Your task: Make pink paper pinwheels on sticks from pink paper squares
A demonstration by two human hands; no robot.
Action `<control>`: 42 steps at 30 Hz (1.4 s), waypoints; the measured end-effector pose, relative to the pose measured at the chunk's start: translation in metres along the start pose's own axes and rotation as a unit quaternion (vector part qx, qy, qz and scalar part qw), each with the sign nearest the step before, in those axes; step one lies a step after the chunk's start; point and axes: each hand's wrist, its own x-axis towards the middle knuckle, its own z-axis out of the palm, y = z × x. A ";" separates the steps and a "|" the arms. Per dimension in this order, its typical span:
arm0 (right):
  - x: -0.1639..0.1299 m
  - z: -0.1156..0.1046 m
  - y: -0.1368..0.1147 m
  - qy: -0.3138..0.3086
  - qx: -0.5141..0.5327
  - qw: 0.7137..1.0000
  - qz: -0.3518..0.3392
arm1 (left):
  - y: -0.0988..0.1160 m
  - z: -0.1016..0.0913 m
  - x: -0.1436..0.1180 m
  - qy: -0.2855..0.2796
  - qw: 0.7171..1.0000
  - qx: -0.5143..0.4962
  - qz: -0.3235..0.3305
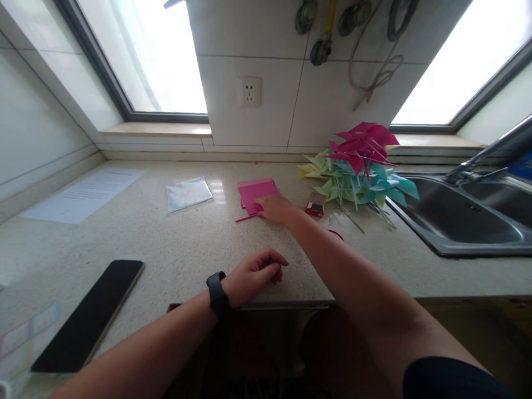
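Note:
My right hand [272, 209] reaches across the counter to a small stack of square pink paper sheets [255, 191]. Its fingertips and thumb close on the near right corner of the paper. A thin pink strip [246, 218] lies along the near side of the stack. Close to the counter's front edge rests my left hand [255, 274], with a dark watch on the wrist. Its fingers are loosely bent and a little apart, with nothing seen in them. Right of my right hand sits a small red and black box [315, 206].
Paper pinwheels [361, 158] in pink, green, blue and yellow lie piled beside the steel sink [436, 244]. A clear packet [189, 194] and a printed sheet [87, 194] are at left, a black tablet [89, 316] nearer. Part of a red ring-like item [336, 234] shows behind my right forearm.

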 end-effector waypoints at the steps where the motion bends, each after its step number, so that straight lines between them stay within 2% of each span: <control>1: 0.000 0.000 0.001 -0.005 -0.005 1.000 -0.004 | 0.000 0.000 0.000 0.001 1.000 0.001 0.000; 10: -0.005 0.006 0.002 0.007 -0.039 0.999 0.001 | 0.001 0.000 -0.001 -0.002 1.000 0.006 0.002; 19: -0.017 -0.012 0.006 0.121 -0.037 0.990 0.060 | 0.004 0.001 0.000 0.001 1.000 -0.002 0.005; 22: -0.022 -0.013 0.006 0.130 -0.025 0.989 0.061 | 0.002 0.000 0.000 0.002 1.000 -0.003 0.008; 27: -0.023 0.001 0.005 0.109 0.020 0.992 0.067 | 0.003 0.000 0.000 0.002 1.000 0.003 0.009; 31: -0.029 0.002 0.008 0.151 0.083 0.981 0.094 | 0.004 0.000 -0.001 -0.003 1.000 0.010 0.013; 35: -0.051 -0.016 0.017 0.261 0.147 0.946 0.123 | 0.002 -0.001 -0.001 -0.001 0.999 0.026 0.022; 38: -0.084 -0.031 0.021 0.338 0.184 0.913 0.135 | 0.001 -0.001 0.000 -0.004 0.998 0.047 0.037; 42: -0.139 -0.038 0.014 0.375 0.219 0.893 0.116 | 0.004 0.001 -0.003 0.001 0.992 0.100 0.074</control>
